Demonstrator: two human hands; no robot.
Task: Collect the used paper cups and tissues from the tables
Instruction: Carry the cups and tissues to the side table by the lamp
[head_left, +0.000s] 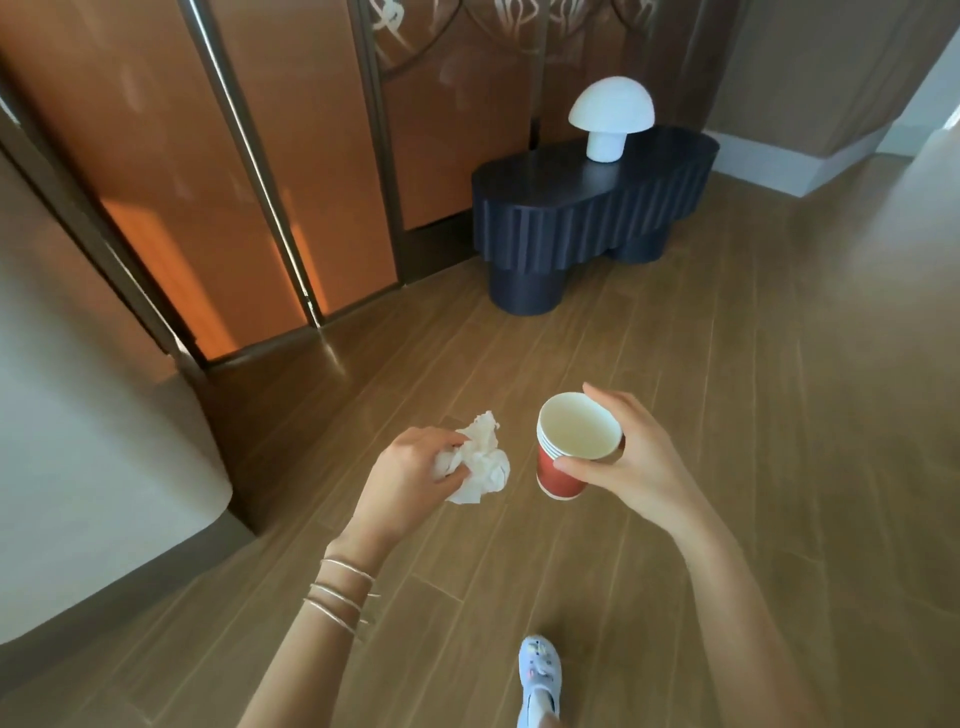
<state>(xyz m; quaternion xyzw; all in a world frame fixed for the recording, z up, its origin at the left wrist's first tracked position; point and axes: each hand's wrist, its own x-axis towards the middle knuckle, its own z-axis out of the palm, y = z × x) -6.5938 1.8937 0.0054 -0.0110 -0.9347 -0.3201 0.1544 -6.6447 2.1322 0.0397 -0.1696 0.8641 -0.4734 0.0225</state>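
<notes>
A nested stack of red paper cups (569, 451) is gripped around its upper wall by the right hand (631, 457), and crumpled tissues (480, 460) are pinched in the left hand (410, 475), both carried above the wooden floor (727, 389). The cups are judged light and easily crushed, so a gentle hold just below the rim is advised; the tissues are soft and safely squeezed.

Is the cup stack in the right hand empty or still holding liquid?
Empty, as far as shows: the red cups, tilted toward the camera in the right hand, show a bare pale inside, no liquid.
</notes>
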